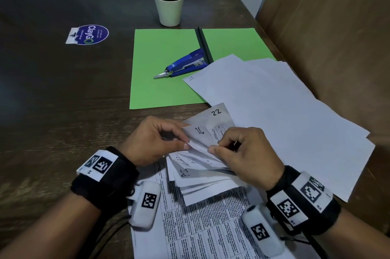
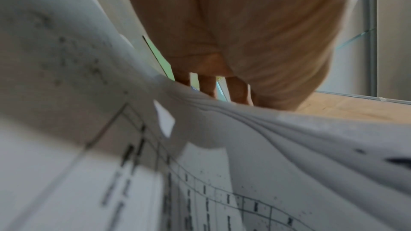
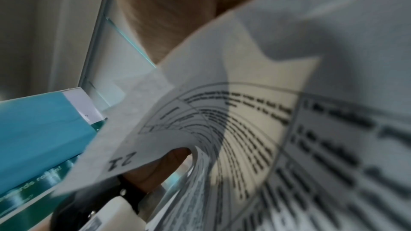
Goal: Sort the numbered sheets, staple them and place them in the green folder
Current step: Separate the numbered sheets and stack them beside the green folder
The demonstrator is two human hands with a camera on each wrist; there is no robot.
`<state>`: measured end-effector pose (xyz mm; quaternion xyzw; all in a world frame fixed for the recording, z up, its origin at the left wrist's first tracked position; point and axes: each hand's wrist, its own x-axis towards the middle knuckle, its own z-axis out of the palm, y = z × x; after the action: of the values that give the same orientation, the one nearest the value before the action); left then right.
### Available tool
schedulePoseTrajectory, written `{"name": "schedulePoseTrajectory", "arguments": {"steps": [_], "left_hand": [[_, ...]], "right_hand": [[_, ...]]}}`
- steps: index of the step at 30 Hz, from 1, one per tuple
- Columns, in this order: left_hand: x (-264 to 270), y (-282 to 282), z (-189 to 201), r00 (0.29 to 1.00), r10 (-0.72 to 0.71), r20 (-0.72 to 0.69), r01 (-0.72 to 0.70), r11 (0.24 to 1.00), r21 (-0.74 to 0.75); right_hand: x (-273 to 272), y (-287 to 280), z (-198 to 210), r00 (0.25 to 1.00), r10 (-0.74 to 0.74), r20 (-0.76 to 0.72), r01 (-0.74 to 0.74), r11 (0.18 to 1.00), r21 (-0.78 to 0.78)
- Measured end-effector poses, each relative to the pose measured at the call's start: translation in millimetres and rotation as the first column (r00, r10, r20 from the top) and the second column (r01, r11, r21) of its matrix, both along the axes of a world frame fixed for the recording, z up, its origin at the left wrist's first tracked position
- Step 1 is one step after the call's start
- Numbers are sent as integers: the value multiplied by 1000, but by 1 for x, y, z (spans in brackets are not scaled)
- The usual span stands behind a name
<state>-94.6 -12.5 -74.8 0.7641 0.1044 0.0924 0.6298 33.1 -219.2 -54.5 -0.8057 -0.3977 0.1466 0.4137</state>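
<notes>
Thumbing through the numbered sheets [image 1: 202, 166] at bottom centre, so still sorting imo | left hand [image 1: 156, 142] and right hand [image 1: 242, 153] both pinch corners of that stack | stapler [image 1: 185, 64] untouched on the open green folder [image 1: 160, 85], upper middle | stapling and filing left

The head view looks forward and down over the brown table [image 1: 63, 111], from quite near. The left wrist view lies low among the numbered sheets [image 2: 266, 147], facing along the left hand [image 2: 244, 41], very close and blurred. The right wrist view looks up under curled sheets. All views probably share these sheets.
</notes>
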Motion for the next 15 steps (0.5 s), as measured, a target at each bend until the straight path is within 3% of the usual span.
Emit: {"name": "schedulePoseTrajectory", "arguments": {"steps": [8,15], "left_hand": [[1,3,-3,993,119,20,-120,989,84],[1,5,-7,989,121,87,-128,988,89]], "right_hand": [[10,9,-6,973,-134,-188,141,990,22],[16,9,-8,934,-90,-346,120,990,67]]}}
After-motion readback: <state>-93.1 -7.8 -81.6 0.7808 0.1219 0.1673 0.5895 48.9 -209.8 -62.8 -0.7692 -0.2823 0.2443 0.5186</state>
